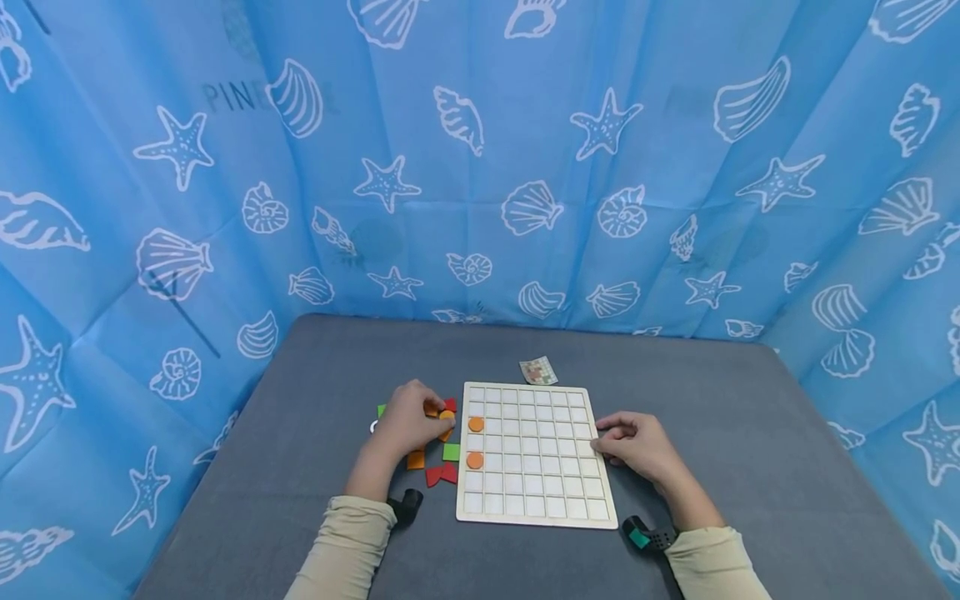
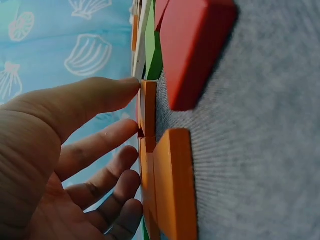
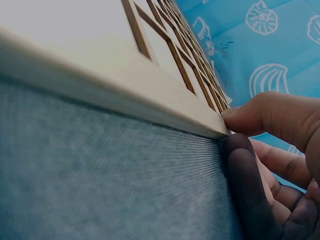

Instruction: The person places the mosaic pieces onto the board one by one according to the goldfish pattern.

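A pale wooden grid board lies on the table, with an orange disc and another orange disc in its leftmost column. Left of the board, my left hand is over a loose group of coloured pieces. Its thumb and index finger pinch the edges of an orange disc among them; the left wrist view shows this orange piece edge-on. On the other side, my right hand grips the board's right edge, thumb on the rim and a finger against its side.
Near the left hand lie a green square, red pieces and an orange square. A small patterned card is behind the board. Grey cloth covers the table; a blue shell-print curtain hangs behind it.
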The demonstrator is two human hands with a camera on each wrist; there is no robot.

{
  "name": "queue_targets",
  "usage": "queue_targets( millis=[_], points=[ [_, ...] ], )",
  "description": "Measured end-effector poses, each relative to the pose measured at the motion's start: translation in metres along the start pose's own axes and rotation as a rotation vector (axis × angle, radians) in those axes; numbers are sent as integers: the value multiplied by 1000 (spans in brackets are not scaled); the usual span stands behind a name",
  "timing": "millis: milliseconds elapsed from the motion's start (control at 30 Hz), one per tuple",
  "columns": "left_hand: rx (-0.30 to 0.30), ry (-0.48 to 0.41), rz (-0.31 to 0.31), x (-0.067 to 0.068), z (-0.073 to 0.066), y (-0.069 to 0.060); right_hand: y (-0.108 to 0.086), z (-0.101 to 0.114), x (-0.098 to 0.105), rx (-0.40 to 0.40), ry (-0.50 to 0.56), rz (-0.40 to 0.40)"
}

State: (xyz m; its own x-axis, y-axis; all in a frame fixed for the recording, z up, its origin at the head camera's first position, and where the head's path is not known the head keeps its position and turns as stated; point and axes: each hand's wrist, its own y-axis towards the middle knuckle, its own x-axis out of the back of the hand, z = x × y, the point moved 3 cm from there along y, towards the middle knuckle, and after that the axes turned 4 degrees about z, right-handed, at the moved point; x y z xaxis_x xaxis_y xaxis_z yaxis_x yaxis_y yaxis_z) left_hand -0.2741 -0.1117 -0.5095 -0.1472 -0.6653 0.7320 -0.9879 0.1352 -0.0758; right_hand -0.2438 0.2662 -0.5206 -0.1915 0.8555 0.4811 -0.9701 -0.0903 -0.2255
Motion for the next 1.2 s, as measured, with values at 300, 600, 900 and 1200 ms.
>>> queue_targets(
  millis=[300,600,900,1200],
  points=[
    [8,30,-15,-1,-2,1,0,0,1,1,-7,-2],
    [11,34,2,1,-4,-2,0,0,0,-7,4,-4],
    [18,20,15,2,-2,-3,0,0,1,-2,5,0],
    [10,61,1,0,-1,0,-1,1,0,-6,9,-1]
  ],
)
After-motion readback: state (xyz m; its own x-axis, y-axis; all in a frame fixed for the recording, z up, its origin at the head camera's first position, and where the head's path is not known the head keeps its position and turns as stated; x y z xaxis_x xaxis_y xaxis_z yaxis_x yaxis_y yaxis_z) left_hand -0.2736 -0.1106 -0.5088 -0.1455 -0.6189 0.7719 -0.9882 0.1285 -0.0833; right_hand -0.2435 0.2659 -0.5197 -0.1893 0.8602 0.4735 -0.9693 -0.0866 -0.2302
